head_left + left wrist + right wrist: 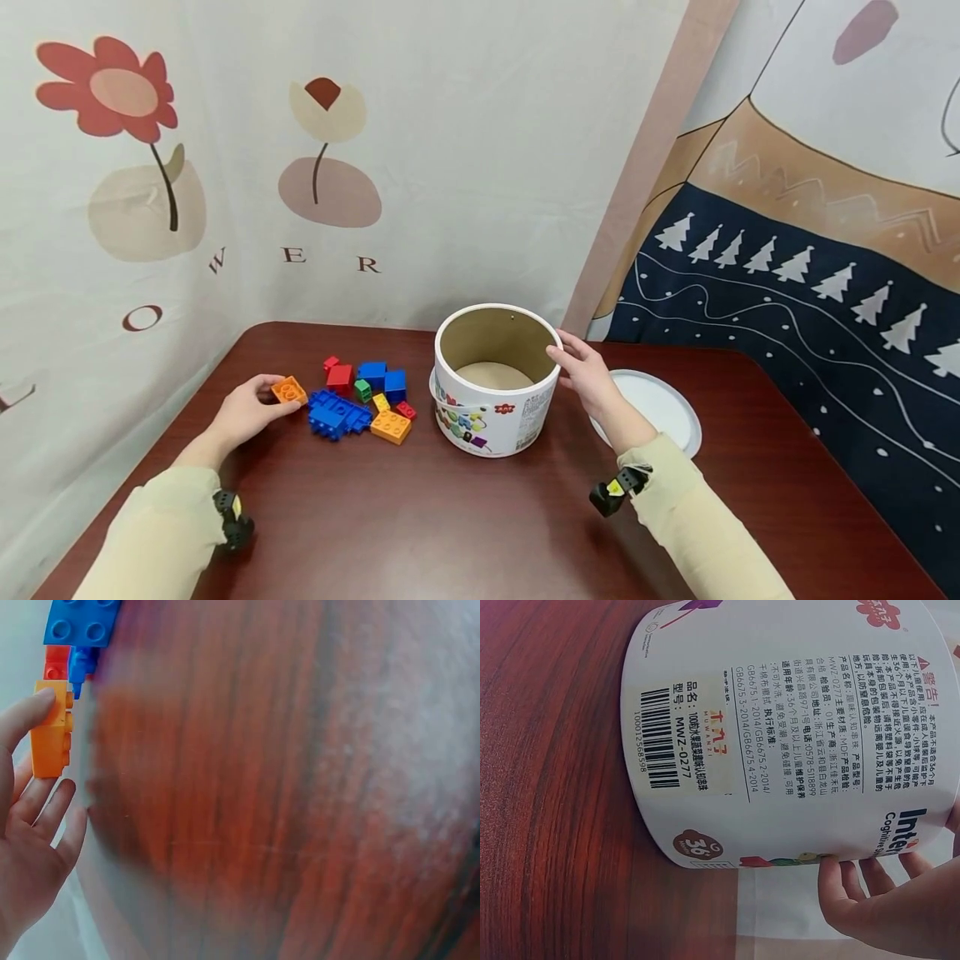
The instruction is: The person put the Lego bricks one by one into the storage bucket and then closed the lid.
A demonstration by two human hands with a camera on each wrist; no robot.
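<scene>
Between thumb and fingers my left hand (243, 410) pinches an orange building block (289, 391) at the left of the block pile; in the left wrist view the block (49, 739) stands on end with its studs facing right. My right hand (587, 372) grips the right rim of a round white bucket (480, 417), thumb over the edge and fingers along the outside. The bucket stands upright, and its visible floor is bare. Printed text and a barcode label (667, 742) cover its side in the right wrist view.
Beside the left hand lie blue blocks (339, 414), a red block (341, 379), a green block (363, 390) and another orange block (391, 427). A white round lid (660, 408) lies right of the bucket, partly behind the right forearm. Printed curtains (480, 150) hang behind the table (420, 533).
</scene>
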